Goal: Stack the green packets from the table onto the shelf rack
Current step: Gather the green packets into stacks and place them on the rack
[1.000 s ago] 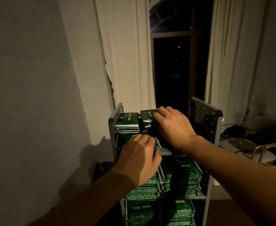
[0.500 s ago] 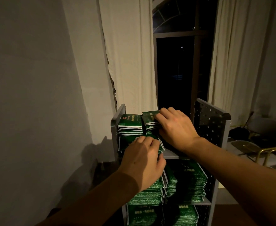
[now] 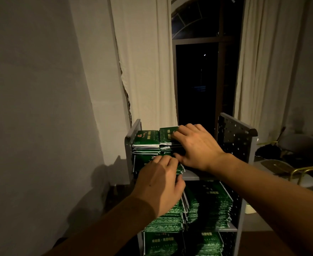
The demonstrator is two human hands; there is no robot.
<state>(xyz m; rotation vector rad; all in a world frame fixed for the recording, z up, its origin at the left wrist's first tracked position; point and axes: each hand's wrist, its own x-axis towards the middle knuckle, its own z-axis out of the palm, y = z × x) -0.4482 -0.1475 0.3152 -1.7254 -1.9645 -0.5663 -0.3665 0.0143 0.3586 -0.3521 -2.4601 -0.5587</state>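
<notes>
Head view, near first: the left hand (image 3: 159, 183) lay fingers-down on the front stack of flat, glossy green foil packets (image 3: 153, 161) on the top tier of the grey perforated-metal shelf rack (image 3: 235, 139), its thumb tucked under the stack's front edge, pressing rather than clearly pinching. Just beyond it the right hand (image 3: 196, 146) was closed on the rear right stack of packets (image 3: 167, 135), fingers over the top packet and thumb low against the stack's side. Compared with half a second before, both hands sat in almost the same places and the stacks looked no different; only the viewpoint had drifted slightly. That suggested the packets were already delivered and the step in hand was squaring them up. The packets were dark green with pale scrollwork and white sealed edges, lying flat in neat piles; the rear left stack (image 3: 146, 139) stood touching the right one. The lower tiers were packed with more. Further back hung cream curtains (image 3: 144, 61) beside a dark arched window (image 3: 198, 80). No table was visible.
</notes>
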